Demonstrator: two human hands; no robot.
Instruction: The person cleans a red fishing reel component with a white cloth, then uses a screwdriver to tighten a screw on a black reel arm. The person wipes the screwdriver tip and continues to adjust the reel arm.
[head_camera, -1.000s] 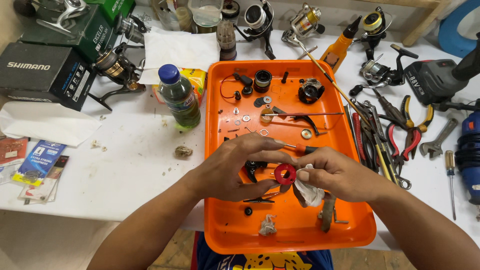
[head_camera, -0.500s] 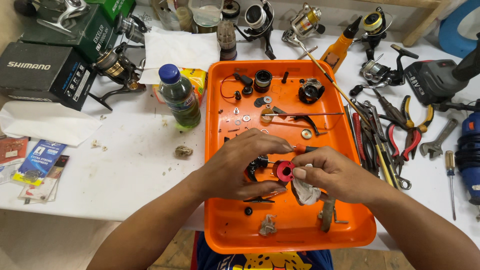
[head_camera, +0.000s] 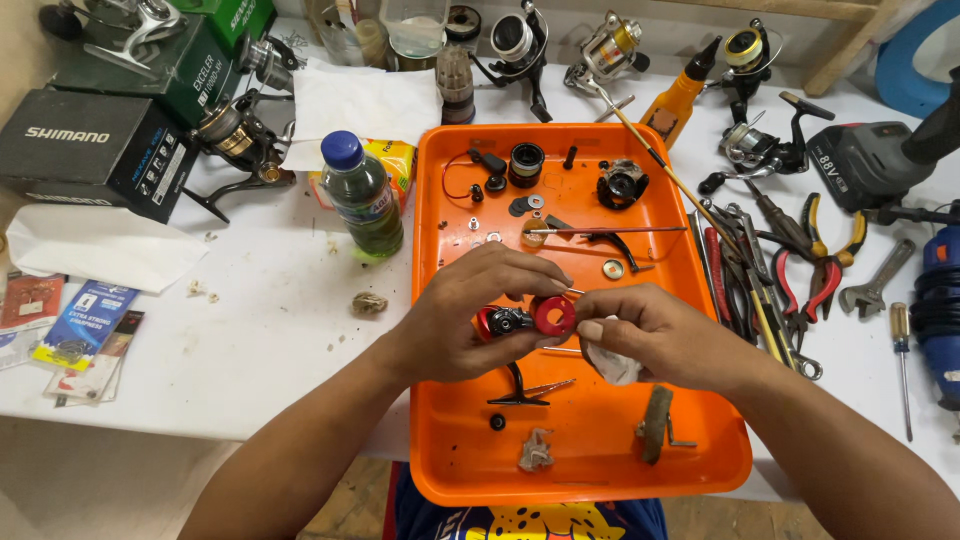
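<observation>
Now over the orange tray (head_camera: 470, 470), both hands have lifted slightly: left hand (head_camera: 470, 315) pinches the red-and-black reel part (head_camera: 505, 320), right hand (head_camera: 650, 335) grips the red ring (head_camera: 553, 316), pressed closer against it than before.

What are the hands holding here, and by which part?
Left hand grips the red-and-black reel part by its body; right hand pinches its red round end.

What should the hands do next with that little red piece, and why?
Probably press the red ring onto the black-and-red reel part: the right hand pinches the ring right against the part gripped by the left hand, above the orange tray.
</observation>
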